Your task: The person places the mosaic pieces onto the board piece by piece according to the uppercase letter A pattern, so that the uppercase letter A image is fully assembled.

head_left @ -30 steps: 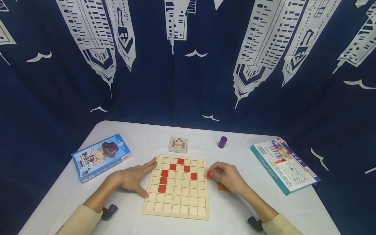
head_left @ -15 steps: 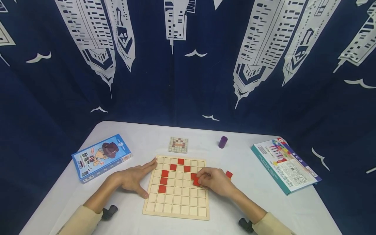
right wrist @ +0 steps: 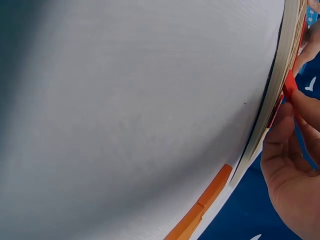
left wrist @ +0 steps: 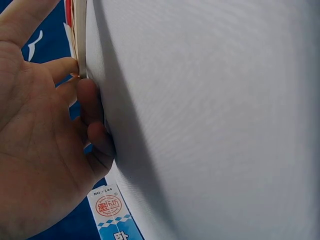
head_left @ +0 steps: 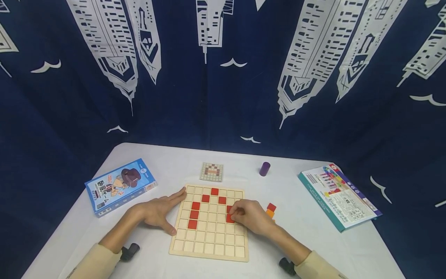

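Note:
A light wooden grid board (head_left: 209, 255) lies on the white table, with several red square tiles (head_left: 192, 224) in its cells. My right hand (head_left: 252, 217) pinches a red tile (head_left: 229, 219) over the board's right side, just below another red tile partly hidden by the fingers. In the right wrist view this tile (right wrist: 290, 84) is tilted between thumb and finger. My left hand (head_left: 158, 212) spreads along the board's left edge, thumb and fingertips touching it. Right of the right hand lie a loose red tile (head_left: 271, 207) and orange tiles (head_left: 270, 213), partly covered by the hand.
A small card with a coloured grid pattern (head_left: 211, 172) lies behind the board. A purple cylinder (head_left: 265, 169) is to its right. A blue box (head_left: 120, 187) sits at the left, and a flat, colourfully printed box (head_left: 338, 195) at the right. A dark patterned curtain hangs behind.
My right hand has carried the red tile leftward from beside the board onto its right side, where the tile now sits flatter. The loose red and orange tiles have come into view. The left hand stays put.

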`<state>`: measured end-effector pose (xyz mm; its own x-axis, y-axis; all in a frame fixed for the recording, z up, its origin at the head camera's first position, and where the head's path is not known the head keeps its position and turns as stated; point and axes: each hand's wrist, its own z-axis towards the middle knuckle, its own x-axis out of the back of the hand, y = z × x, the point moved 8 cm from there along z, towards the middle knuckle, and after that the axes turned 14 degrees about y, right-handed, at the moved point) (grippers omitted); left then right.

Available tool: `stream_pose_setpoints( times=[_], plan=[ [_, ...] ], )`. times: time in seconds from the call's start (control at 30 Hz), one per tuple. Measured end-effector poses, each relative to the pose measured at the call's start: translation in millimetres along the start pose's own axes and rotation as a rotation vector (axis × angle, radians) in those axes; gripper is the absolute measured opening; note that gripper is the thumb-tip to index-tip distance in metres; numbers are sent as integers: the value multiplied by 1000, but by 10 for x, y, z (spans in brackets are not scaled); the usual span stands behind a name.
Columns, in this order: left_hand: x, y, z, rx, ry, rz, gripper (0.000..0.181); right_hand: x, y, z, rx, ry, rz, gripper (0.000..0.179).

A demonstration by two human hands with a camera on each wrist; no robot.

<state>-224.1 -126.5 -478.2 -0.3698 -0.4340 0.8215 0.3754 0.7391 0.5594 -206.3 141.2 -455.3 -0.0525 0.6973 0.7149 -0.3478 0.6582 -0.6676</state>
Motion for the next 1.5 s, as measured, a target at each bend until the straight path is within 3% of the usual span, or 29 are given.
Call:
stream_pose_setpoints(
  times=[0.23,1.07,1.3,1.5],
  plan=[
    [11,7,-3,0,0,-5,131,4,-28,7,25,13,-57,8],
    [9,-5,-1,4,-2,-7,131,-18,-48,13,34,-6,-94,7],
    [7,-10,2,-9,-7,1,131,196,68,11,-18,44,-120,12],
    [5,-1,-4,-12,-6,5,129,484,360,-29,-149,106,-142,13]
  ],
)
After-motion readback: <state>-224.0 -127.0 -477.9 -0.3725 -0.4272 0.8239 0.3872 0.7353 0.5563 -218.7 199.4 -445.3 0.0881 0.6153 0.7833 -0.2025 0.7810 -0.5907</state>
